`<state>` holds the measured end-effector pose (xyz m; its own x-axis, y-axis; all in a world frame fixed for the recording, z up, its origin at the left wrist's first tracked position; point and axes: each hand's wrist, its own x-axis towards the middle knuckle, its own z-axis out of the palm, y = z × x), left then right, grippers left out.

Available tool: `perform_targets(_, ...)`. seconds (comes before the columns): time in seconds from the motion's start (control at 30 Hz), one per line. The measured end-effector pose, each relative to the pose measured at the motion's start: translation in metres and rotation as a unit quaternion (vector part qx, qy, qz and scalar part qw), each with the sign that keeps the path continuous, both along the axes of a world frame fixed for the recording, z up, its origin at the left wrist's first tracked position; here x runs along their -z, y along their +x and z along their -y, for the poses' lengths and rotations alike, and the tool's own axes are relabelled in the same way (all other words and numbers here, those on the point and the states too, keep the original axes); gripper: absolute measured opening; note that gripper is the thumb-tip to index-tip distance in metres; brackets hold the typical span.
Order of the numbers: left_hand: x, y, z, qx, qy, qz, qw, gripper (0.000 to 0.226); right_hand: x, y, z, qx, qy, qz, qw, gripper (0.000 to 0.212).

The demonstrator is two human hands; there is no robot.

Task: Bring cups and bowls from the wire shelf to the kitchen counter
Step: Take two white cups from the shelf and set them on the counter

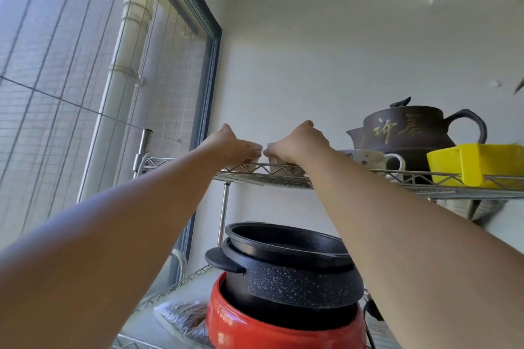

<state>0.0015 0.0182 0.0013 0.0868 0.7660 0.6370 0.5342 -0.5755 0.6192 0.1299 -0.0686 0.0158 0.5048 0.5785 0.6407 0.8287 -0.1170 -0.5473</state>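
Both my arms reach up to the top tier of the wire shelf (261, 178). My left hand (232, 144) curls over a small pale cup (253, 161) at the shelf's left end. Right beside it, my right hand (297, 143) grips a second small cup (283, 168). Each cup is mostly hidden by the hand on it and still rests on the wire. A white mug with dark specks (368, 157) stands just right of my right wrist.
A dark brown teapot with gold characters (416, 130) and a yellow plastic box (476, 164) stand at the right of the top tier. Below, a speckled black pot (286, 263) sits nested in a red pot (278, 331). A window (85, 79) fills the left.
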Motion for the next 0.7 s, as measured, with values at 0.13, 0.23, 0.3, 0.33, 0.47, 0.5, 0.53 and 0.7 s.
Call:
perform_targets(0.13,-0.003,-0.009,0.009,0.056,0.031,0.115,0.991,0.096,0.0,-0.004,0.01,-0.079,0.095,0.01,0.992,0.096)
perform_targets(0.23,-0.007,-0.028,0.032,0.158,0.027,0.212,0.964,0.098,-0.004,-0.014,0.026,-0.14,0.181,0.014,0.973,0.107)
perform_targets(0.3,-0.004,-0.044,0.051,0.231,0.028,0.268,0.935,0.092,-0.005,-0.02,0.042,-0.194,0.227,-0.003,0.954,0.113)
perform_targets(0.33,0.0,-0.051,0.061,0.261,0.026,0.287,0.921,0.083,-0.003,-0.021,0.051,-0.226,0.246,-0.024,0.942,0.115)
perform_targets(0.47,0.04,-0.076,0.092,0.362,0.01,0.322,0.875,0.027,0.029,-0.025,0.093,-0.355,0.264,-0.16,0.882,0.109)
perform_targets(0.5,0.055,-0.082,0.097,0.385,-0.003,0.331,0.862,0.023,0.042,-0.025,0.102,-0.392,0.258,-0.181,0.864,0.098)
perform_targets(0.53,0.071,-0.088,0.101,0.404,-0.016,0.34,0.849,0.022,0.056,-0.025,0.11,-0.424,0.256,-0.192,0.847,0.079)
perform_targets(0.7,0.168,-0.097,0.112,0.474,-0.086,0.341,0.807,0.014,0.151,-0.021,0.142,-0.508,0.245,-0.222,0.795,0.007)
